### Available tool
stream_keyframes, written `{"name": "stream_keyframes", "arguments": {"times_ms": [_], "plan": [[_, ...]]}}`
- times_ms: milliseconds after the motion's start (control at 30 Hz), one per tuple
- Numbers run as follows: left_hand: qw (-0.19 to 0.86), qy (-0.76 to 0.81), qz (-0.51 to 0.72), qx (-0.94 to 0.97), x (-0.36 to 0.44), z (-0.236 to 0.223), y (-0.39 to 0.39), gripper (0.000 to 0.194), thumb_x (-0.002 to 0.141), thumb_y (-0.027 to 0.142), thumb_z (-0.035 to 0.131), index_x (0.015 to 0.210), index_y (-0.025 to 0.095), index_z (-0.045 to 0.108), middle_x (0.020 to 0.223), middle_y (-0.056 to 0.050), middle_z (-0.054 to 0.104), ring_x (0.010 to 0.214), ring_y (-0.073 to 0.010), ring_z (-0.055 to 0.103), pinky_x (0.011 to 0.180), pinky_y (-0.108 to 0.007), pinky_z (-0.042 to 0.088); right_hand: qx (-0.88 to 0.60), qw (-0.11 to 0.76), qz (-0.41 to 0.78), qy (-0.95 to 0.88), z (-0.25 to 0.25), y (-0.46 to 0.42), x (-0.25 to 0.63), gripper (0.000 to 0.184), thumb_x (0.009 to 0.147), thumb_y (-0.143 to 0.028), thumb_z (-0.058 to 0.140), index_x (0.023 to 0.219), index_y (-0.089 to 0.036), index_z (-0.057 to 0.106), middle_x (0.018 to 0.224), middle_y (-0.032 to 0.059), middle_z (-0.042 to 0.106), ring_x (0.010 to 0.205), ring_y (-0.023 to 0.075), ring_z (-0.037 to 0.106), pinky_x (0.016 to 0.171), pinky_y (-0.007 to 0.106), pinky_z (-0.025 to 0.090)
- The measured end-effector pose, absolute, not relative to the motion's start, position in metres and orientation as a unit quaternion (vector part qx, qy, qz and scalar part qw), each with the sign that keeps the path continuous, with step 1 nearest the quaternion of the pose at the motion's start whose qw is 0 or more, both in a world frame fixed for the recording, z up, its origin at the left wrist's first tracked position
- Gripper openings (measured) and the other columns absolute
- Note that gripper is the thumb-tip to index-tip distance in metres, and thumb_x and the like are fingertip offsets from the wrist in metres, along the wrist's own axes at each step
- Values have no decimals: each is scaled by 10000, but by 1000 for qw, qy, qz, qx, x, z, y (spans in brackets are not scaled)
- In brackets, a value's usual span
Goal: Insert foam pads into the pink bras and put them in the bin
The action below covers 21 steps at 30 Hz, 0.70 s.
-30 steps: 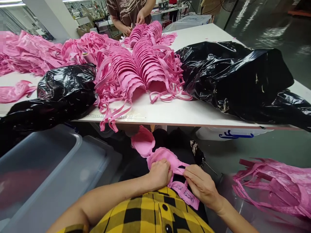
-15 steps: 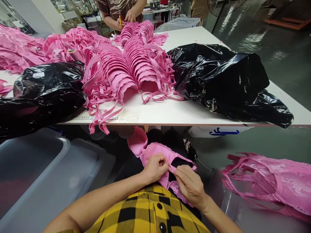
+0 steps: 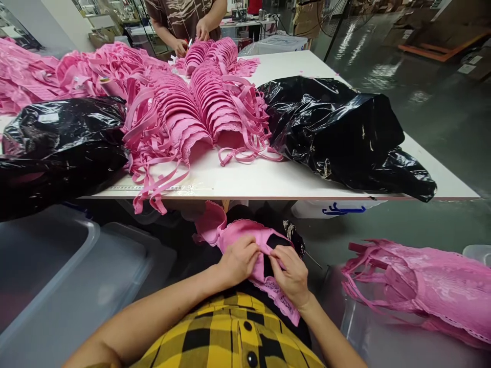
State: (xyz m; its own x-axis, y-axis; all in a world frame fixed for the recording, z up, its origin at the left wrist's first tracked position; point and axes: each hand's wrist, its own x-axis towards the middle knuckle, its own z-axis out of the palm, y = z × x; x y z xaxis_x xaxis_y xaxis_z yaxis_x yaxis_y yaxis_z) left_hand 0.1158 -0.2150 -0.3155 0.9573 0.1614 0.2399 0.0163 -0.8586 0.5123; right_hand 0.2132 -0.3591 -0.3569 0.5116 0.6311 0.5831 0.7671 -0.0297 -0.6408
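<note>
A pink bra (image 3: 241, 230) lies over my lap below the table's front edge, one cup tipped up at its far left end and a lace-edged band hanging toward me. My left hand (image 3: 240, 259) pinches the bra's edge beside the near cup. Close by on the right, my right hand (image 3: 290, 273) is closed on the same strip of the bra, fingertips nearly meeting the left ones. The fingers hide the exact bit of fabric between them.
On the white table (image 3: 245, 179) stand nested rows of pink bras (image 3: 180, 112) between two black plastic bags (image 3: 337, 128) (image 3: 65, 143). Across it, a person (image 3: 184, 25) handles a small tool. Clear bins (image 3: 92, 240) stand left; more pink bras (image 3: 433, 291) hang over a bin at right.
My right hand has moved left and up, closer to my left hand, along the bra's strip. The whole view has shifted slightly. Across the table, the person's hands have lowered.
</note>
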Motion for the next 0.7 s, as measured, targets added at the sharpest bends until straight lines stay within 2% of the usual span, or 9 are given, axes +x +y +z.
{"name": "stream_keyframes", "arguments": {"times_ms": [200,367,567,700], "plan": [[287,150,47,945,100,-322,-205,140,847,151,450,868,160,588,848,-58,604,780,-169,565,724,-288,470,-711,495,-51,-496,-365,-356,211,159,829,-53,495,867,-176,589,796,63,606,752,176,564,668,326,486],[298,225,-23,927,123,-324,-214,114,806,168,509,757,146,609,766,-50,607,740,-186,568,684,-297,441,-704,489,-53,-513,-368,-352,216,174,826,-66,491,887,-177,610,815,71,620,774,189,582,686,341,495],[339,204,-30,918,133,-332,-232,199,836,199,510,675,144,614,703,-39,600,679,-165,551,626,-267,414,-706,469,-47,-529,-355,-375,228,182,812,-54,515,898,-179,614,805,66,622,769,188,583,681,338,499],[415,164,-1,895,131,-337,-238,95,803,215,585,793,141,644,754,-36,604,698,-156,545,640,-259,429,-694,457,-31,-556,-354,-392,230,209,808,-37,520,935,-178,608,816,70,618,767,186,583,678,334,505]]}}
